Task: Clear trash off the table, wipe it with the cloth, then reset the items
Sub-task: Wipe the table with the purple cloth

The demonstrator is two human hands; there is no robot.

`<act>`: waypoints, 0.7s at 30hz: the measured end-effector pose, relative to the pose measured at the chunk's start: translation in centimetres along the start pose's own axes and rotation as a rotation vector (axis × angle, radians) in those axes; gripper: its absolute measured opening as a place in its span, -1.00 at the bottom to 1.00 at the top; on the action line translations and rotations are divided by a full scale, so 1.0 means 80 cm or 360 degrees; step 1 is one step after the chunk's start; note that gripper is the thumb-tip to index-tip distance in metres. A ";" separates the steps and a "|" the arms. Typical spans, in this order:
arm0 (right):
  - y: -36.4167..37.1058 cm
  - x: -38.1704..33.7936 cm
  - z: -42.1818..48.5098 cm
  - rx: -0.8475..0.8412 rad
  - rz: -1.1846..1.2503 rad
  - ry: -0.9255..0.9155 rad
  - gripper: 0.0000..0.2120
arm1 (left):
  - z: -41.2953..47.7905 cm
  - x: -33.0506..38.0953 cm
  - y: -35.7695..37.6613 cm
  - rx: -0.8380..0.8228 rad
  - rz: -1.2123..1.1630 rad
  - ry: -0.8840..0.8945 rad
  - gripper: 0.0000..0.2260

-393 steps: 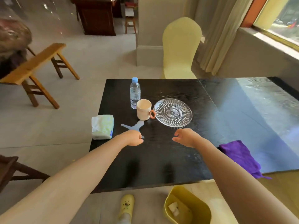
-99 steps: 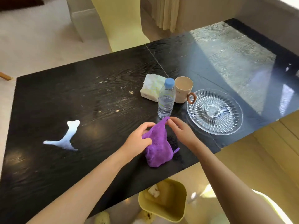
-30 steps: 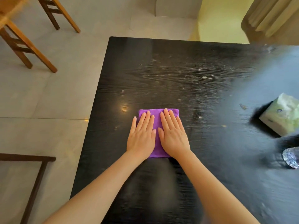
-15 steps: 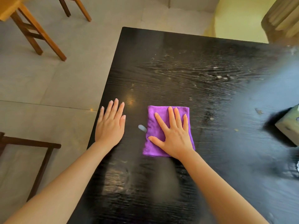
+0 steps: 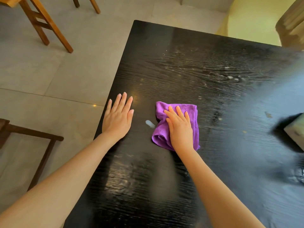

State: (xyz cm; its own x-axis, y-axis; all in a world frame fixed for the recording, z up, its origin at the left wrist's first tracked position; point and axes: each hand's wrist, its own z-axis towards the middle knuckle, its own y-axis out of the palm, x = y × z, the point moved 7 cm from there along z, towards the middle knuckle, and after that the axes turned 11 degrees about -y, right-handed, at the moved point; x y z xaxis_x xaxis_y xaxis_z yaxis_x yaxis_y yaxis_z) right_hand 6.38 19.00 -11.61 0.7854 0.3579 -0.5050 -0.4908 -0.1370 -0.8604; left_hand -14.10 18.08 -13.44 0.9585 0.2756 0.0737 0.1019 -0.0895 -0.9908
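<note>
While both hands lie flat, right hand (image 5: pixel 180 129) pressing cloth (image 5: pixel 192 112), pale scrap (image 5: pixel 150 124) beside it, left hand (image 5: pixel 117 119) on table (image 5: pixel 213 79).

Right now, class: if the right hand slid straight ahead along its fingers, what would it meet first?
The right hand lies flat on the purple cloth, fingers pointing toward the far edge. Beyond the cloth only bare black table shows, so the way looks free.

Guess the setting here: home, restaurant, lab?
Probably a dining room, home or small eatery; I can't tell which. A dark wood table stands on a tiled floor, with a wooden bench and a yellow-covered chair beside it.
</note>
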 end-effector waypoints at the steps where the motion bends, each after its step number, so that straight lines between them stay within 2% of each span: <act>1: -0.003 0.001 0.000 0.0072 0.0206 0.0119 -0.66 | 0.000 0.000 0.000 -0.0008 -0.0011 0.0003 -0.53; 4: -0.003 -0.002 -0.004 0.0188 0.0668 0.0384 -0.66 | -0.003 -0.011 -0.001 0.0001 -0.0084 -0.0049 -0.54; 6: 0.000 -0.021 0.000 0.0150 0.0718 0.0295 -0.66 | -0.010 -0.017 -0.003 0.0015 -0.0137 -0.0090 -0.54; 7: 0.005 -0.034 0.004 0.0089 0.0687 0.0173 -0.66 | -0.013 -0.018 -0.004 0.0037 -0.0143 -0.0093 -0.54; 9: 0.021 -0.059 0.009 -0.0098 0.0325 -0.0110 -0.65 | -0.015 -0.017 -0.005 0.0083 -0.0136 -0.0090 -0.55; 12: 0.047 -0.066 0.008 -0.0287 -0.0260 -0.0244 -0.40 | -0.015 -0.016 -0.005 0.0093 -0.0135 -0.0091 -0.55; 14: 0.049 -0.062 0.010 -0.0266 -0.0356 -0.0183 -0.36 | -0.014 -0.018 -0.003 0.0081 -0.0129 -0.0095 -0.54; 21: 0.043 -0.057 0.015 -0.0134 -0.0359 -0.0114 -0.56 | -0.014 -0.020 -0.001 0.0064 -0.0133 -0.0082 -0.54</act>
State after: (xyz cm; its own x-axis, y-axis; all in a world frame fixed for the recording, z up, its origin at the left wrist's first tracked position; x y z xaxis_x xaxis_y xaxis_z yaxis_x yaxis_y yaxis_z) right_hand 0.66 18.00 -12.17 0.8412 0.4524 -0.2960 -0.2707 -0.1215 -0.9550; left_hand -15.32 16.61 -13.35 0.9318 0.3297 0.1515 0.1694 -0.0261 -0.9852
